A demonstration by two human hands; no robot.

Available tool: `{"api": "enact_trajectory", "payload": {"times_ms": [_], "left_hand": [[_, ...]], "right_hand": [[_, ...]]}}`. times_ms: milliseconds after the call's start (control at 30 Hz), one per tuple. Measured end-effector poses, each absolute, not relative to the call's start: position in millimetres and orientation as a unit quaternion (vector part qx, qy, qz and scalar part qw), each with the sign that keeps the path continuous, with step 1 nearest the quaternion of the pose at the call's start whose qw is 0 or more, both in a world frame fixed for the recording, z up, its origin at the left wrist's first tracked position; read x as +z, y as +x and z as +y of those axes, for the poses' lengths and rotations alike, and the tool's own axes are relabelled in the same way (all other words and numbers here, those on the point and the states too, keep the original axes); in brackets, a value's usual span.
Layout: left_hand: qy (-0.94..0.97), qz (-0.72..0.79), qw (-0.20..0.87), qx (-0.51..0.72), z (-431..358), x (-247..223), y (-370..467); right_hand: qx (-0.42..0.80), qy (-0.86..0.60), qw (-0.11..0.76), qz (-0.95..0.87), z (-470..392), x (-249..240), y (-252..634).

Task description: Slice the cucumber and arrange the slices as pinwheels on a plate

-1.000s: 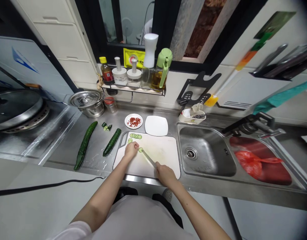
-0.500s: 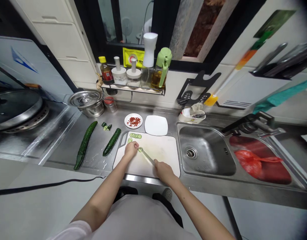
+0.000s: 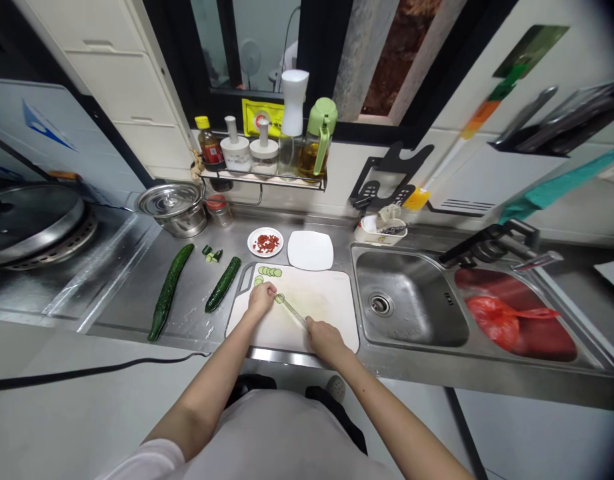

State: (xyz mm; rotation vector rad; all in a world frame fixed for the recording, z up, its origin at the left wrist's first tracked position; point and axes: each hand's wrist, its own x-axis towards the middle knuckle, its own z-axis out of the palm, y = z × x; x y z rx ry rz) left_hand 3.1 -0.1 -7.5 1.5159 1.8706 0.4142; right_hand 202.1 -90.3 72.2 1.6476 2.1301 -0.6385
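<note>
My right hand (image 3: 327,340) is wrapped around the handle of a knife (image 3: 293,312), its blade pointing up and left across the white cutting board (image 3: 331,300). At the blade's tip lies a cucumber slice (image 3: 279,299). Close beside that slice is my left hand (image 3: 261,299), its fingers curled together; what they hold, if anything, is too small or hidden to make out. A row of cucumber slices (image 3: 270,272) rests near the board's top left, with another slice just above my left hand. A cut cucumber (image 3: 223,285) lies left of the board.
Further left are a long whole cucumber (image 3: 171,292) and cucumber end pieces (image 3: 213,254). Behind the board stand a plate of chopped red bits (image 3: 258,233) and a white square plate (image 3: 311,250). At right is a sink (image 3: 411,300) with a red bag (image 3: 497,322) in its second basin.
The camera view has shifted slightly. Both hands, the knife and the slices hold nearly the same places on the board.
</note>
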Motion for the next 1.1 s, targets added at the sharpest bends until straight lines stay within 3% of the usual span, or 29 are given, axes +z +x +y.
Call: {"api": "enact_trajectory", "payload": {"times_ms": [900, 1100], "left_hand": [[0.601, 0.715, 0.322, 0.157, -3, -10, 3], [0.641, 0.693, 0.28, 0.176, -17, -13, 7]], "right_hand": [[-0.241, 0.594, 0.21, 0.739, -111, 81, 221], [-0.249, 0.643, 0.16, 0.707, -114, 76, 243]]}}
